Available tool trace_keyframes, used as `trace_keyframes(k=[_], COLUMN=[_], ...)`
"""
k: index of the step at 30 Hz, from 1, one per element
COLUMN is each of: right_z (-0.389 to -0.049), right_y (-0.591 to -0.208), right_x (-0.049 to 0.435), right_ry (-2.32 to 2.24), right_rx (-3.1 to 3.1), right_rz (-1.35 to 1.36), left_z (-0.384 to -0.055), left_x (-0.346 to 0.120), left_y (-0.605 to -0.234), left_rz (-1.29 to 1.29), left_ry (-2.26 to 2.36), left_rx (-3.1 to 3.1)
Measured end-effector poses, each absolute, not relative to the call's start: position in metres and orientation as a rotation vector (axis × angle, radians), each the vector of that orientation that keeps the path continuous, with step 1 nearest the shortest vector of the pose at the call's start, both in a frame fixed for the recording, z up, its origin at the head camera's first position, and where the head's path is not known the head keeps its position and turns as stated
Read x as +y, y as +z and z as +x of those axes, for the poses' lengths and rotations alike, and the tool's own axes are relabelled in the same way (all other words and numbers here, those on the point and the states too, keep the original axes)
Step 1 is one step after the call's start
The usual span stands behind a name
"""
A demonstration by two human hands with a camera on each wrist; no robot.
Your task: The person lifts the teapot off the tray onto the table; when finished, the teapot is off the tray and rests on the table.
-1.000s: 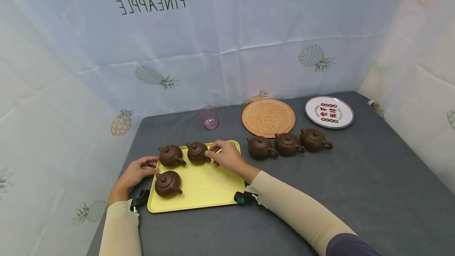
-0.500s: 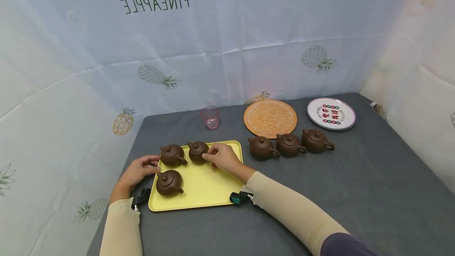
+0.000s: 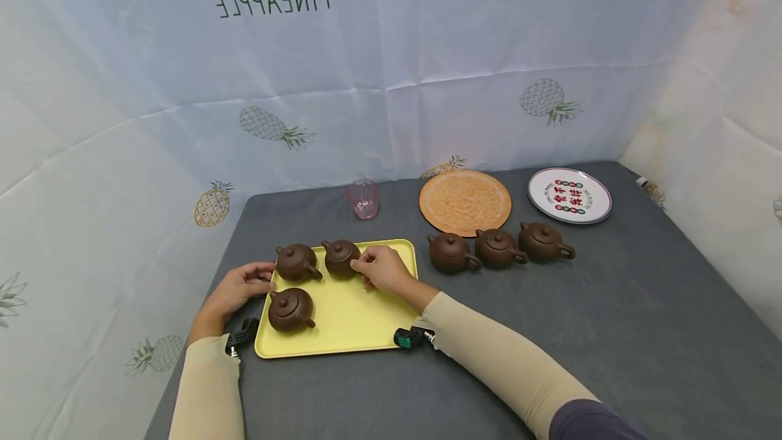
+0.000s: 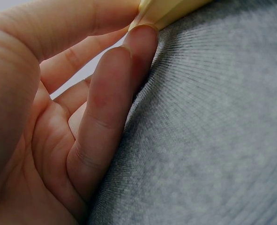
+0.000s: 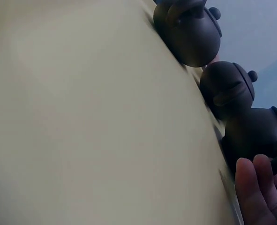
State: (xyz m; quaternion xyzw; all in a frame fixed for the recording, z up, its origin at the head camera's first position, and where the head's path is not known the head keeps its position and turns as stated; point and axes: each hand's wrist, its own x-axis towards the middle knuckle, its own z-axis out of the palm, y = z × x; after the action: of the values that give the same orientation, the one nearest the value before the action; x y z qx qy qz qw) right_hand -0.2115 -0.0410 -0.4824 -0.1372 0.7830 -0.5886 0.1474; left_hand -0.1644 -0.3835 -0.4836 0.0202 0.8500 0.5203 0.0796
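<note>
In the head view, a yellow tray (image 3: 351, 324) lies on the table with three brown teapots on it. My right hand (image 3: 385, 270) pinches the handle of the back right teapot (image 3: 339, 258); the right wrist view shows its fingertips (image 5: 248, 180) at that handle. Left of it stands another teapot (image 3: 296, 262), and in front of that one a third teapot (image 3: 290, 309). My left hand (image 3: 235, 290) grips the tray's left rim between thumb and fingers. Close up in the left wrist view, its lower fingers (image 4: 101, 103) rest by the dark cloth under the tray's edge.
Right of the tray, several objects stand: a row of three more brown teapots (image 3: 497, 248), with an orange round mat (image 3: 464, 202) and a white plate (image 3: 592, 199) behind. A pink glass (image 3: 363, 199) stands behind the tray. A pineapple-print curtain (image 3: 391, 39) encloses the table.
The head view has shifted slightly, and my right forearm has drawn a little to the left. Both hands stay at the tray rim and the teapot handle; the teapots keep their places.
</note>
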Motion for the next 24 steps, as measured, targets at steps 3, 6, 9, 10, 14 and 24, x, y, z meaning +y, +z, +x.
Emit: trace_keyframes(k=[3, 6, 9, 10, 14, 24], right_z=[-0.210, -0.210, -0.209, -0.209, -0.209, -0.202], right_y=[-0.481, -0.480, -0.478, -0.477, -0.470, -0.450], right_x=[-0.040, -0.038, -0.034, -0.033, -0.024, 0.004], right_ry=[-1.657, -1.647, -1.593, -1.561, -1.461, -1.437], right_rx=[2.292, 2.300, 2.375, 2.419, 2.544, 2.481], right_rz=[-0.407, -0.412, -0.449, -0.467, -0.533, -0.592], left_z=[-0.163, -0.163, -0.163, -0.163, -0.166, -0.165], left_x=[-0.383, -0.384, -0.384, -0.385, -0.386, -0.386], left_y=[-0.482, -0.482, -0.482, -0.482, -0.481, -0.482], left_rz=[0.083, 0.091, 0.088, 0.087, 0.084, 0.089], left_ry=[1.565, 1.565, 1.553, 1.550, 1.548, 1.573], left_rx=[2.539, 2.546, 2.557, 2.558, 2.551, 2.532])
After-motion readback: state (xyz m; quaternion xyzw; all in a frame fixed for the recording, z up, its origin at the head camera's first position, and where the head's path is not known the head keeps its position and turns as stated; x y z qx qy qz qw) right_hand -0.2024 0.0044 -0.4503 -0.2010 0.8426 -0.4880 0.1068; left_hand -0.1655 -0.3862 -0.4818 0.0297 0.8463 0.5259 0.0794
